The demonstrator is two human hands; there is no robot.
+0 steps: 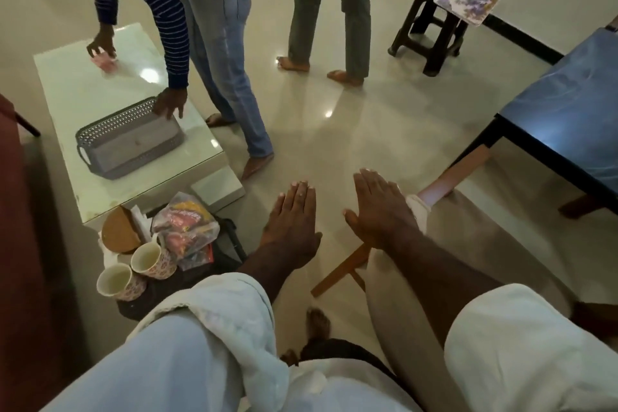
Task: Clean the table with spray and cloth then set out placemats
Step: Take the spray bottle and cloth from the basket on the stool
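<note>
Item: I hold my left hand [291,221] and right hand [381,207] flat, fingers straight, empty, above the floor [368,130]; the white table [100,104] lies to their left, long axis running away from me, left hand nearer, with possibly a pink cloth [106,63] at its far end.

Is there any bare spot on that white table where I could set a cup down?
Yes: the white table is bare between the pink cloth and the gray basket, and along its near edge. The blue table looks bare too. By the mugs and snack packets it is crowded.
</note>
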